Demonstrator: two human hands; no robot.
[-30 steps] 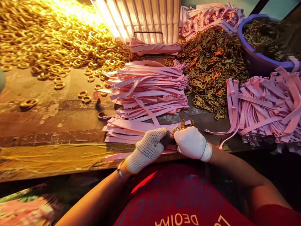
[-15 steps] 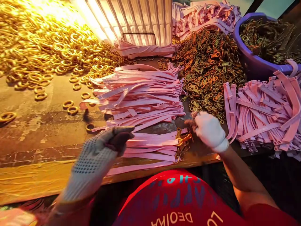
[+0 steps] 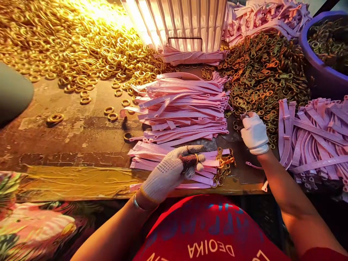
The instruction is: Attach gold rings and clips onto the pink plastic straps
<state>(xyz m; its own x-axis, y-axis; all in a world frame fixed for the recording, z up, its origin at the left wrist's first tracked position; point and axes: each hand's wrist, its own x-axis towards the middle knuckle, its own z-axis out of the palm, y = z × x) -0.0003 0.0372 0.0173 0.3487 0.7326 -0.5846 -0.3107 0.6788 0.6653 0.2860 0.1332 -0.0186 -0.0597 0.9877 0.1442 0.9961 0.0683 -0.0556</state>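
Note:
My left hand [image 3: 174, 170], in a white dotted glove with brown fingertips, is over a small row of pink straps [image 3: 148, 154]. Its fingers are curled, and a thin gold ring [image 3: 196, 157] shows among them. At the right ends of that row hang several gold double-looped connectors [image 3: 224, 163]. My right hand [image 3: 255, 132], gloved in white, is closed at the lower edge of a heap of dark gold connectors [image 3: 261, 79]. Its fingertips are partly hidden; whatever they grip is too small to name. A larger pile of pink straps [image 3: 185, 105] lies beyond my left hand.
Loose gold rings [image 3: 89, 54] cover the far left of the worn table [image 3: 67, 141]. A ribbed white plastic basket [image 3: 187, 25] stands at the back, a purple tub [image 3: 315, 47] at the far right. More pink straps [image 3: 320, 137] hang over the right front edge. A grey rounded object [image 3: 13, 94] intrudes at left.
My left hand has moved right, over the connector end of the near straps, and its fingers have loosened a little. My right hand has shifted toward the connector heap. The camera view has turned left.

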